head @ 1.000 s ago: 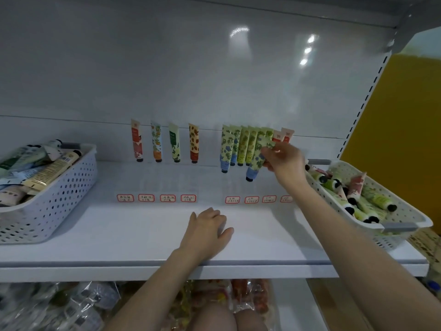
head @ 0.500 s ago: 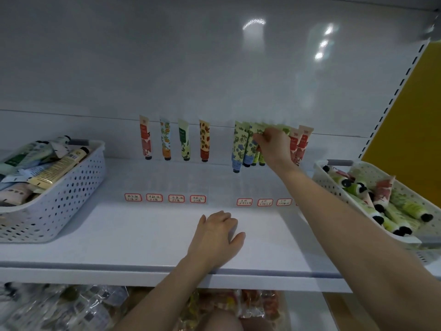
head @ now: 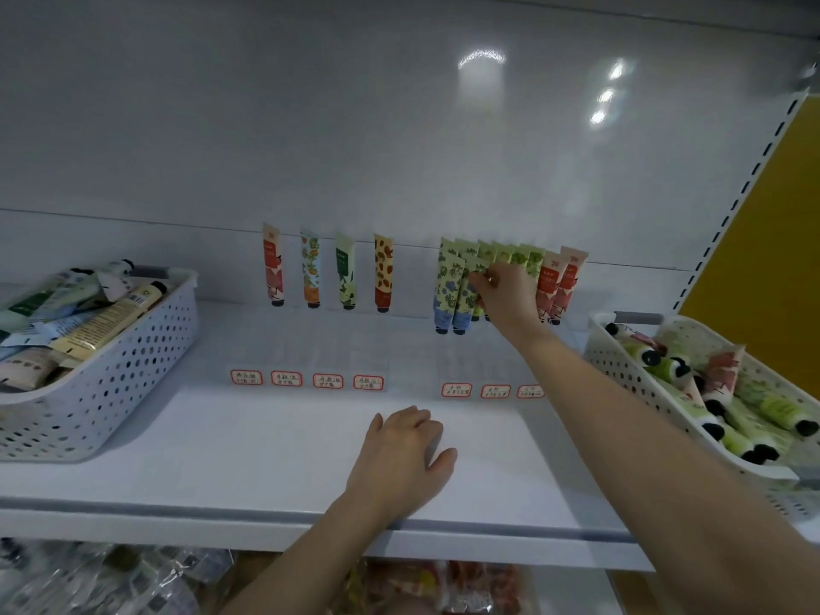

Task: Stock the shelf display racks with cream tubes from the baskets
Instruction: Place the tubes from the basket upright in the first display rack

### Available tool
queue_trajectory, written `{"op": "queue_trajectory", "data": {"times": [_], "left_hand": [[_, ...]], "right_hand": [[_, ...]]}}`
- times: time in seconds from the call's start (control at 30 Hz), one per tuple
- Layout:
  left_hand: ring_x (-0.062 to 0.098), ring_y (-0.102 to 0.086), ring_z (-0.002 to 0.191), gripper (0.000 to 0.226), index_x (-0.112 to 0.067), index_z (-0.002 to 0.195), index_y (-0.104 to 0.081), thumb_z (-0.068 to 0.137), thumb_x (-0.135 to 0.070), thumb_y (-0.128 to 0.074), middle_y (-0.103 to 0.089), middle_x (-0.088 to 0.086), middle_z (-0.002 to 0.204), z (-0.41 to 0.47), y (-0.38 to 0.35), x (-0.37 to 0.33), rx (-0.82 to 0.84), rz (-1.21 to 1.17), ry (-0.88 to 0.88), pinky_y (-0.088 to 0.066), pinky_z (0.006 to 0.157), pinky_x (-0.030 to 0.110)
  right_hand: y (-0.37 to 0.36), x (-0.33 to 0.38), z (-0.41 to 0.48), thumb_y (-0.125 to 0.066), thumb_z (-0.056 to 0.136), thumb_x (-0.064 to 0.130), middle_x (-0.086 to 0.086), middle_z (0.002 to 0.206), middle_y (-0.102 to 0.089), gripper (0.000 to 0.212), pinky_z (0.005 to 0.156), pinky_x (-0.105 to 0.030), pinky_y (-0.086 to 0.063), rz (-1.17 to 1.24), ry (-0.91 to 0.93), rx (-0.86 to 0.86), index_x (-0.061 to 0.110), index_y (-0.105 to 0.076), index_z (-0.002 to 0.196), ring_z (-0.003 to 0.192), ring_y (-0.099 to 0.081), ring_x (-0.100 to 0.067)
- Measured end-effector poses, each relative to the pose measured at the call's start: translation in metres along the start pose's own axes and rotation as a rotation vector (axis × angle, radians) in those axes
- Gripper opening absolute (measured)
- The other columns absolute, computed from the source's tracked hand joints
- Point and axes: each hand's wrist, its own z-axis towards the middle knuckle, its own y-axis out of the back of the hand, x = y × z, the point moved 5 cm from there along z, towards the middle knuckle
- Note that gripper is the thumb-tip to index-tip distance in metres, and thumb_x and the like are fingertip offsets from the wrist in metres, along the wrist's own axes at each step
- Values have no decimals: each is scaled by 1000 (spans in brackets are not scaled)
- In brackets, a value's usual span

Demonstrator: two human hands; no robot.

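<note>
Cream tubes stand cap-down in clear display racks at the back of the white shelf (head: 275,441). On the right rack, two blue-flowered tubes (head: 447,295) stand in front, green tubes (head: 519,257) behind and red tubes (head: 560,281) to the right. My right hand (head: 506,292) reaches into this group and pinches a blue-and-green tube (head: 470,281) with its fingertips. My left hand (head: 406,450) rests palm-down on the shelf near the front edge. On the left rack stand several single tubes (head: 328,270).
A white perforated basket (head: 111,375) full of mixed tubes sits at the left. Another white basket (head: 621,361) with green and red tubes sits at the right. Red-bordered price labels (head: 306,378) line the racks' front. Bagged goods lie on the shelf below.
My right hand brought the blue-and-green tube from in front of the rack into the right group, and it now stands beside the front blue-flowered tube. My left hand stayed put.
</note>
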Motion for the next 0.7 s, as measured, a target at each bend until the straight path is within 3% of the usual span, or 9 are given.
{"op": "queue_trajectory", "data": {"times": [0.13,0.33,0.5,0.7], "left_hand": [[8,-46,101,33,-18,97,-56,94,-45,-36,-53,-8,104,0,1,-1,-18,17,-11,-26,108,34],[7,-42,87,31,-19,86,-51,93,-45,-35,-46,-9,88,0,0,-2,-34,32,-29,-31,103,32],[6,-43,88,32,-19,87,-52,92,-46,-35,-48,-9,89,1,-1,-1,-47,17,-32,-31,102,31],[8,-46,92,33,-19,90,-55,92,-46,-36,-51,-8,93,2,-1,1,-54,19,-28,-29,101,29]], "right_hand": [[-2,0,2,-53,92,14,-25,80,-65,26,58,-27,-36,-21,-2,9,-10,-61,86,63,-49,-21],[-2,1,0,-53,93,12,-29,81,-64,26,56,-26,-32,-45,5,16,-7,-56,77,62,-46,-20],[-1,2,-1,-51,93,12,-10,61,-50,24,48,-24,-27,-57,-2,28,3,-50,71,58,-42,-18],[0,3,-1,-51,93,10,-2,57,-42,22,47,-23,-26,-89,1,53,4,-48,72,52,-37,-15]]}}
